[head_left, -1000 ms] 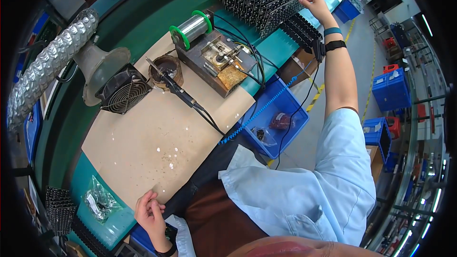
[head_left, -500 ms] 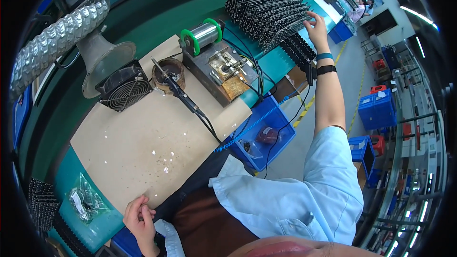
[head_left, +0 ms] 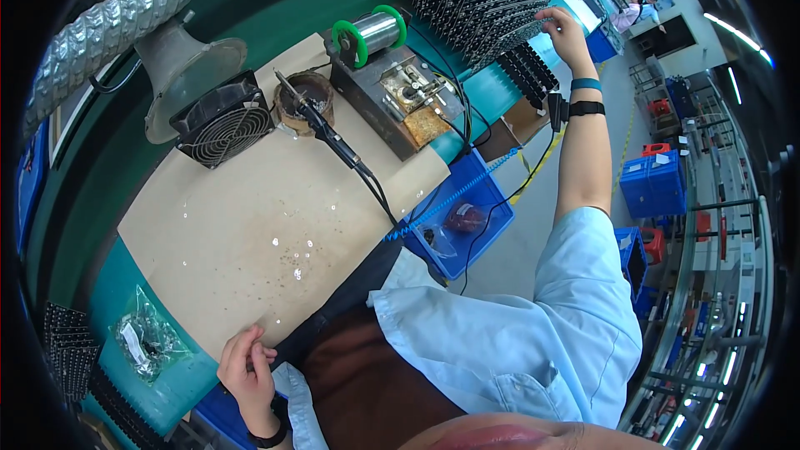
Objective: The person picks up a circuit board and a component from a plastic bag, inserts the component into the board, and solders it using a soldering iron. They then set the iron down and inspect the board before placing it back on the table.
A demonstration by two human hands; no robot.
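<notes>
In the head view, your right hand is at upper right, beside the row of black boards at upper centre; whether its fingertips clamp one, I cannot tell. At lower left, your left hand curls slackly, fingers loose, at the brown paper.

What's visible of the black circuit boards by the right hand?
The black circuit boards form a tight row of thin, stiff-looking panels, seemingly on edge, speckled with small pale spots. A black toothed strip shows at their near right; their support is mostly hidden. The right hand is at their right end; contact is unclear.
</notes>
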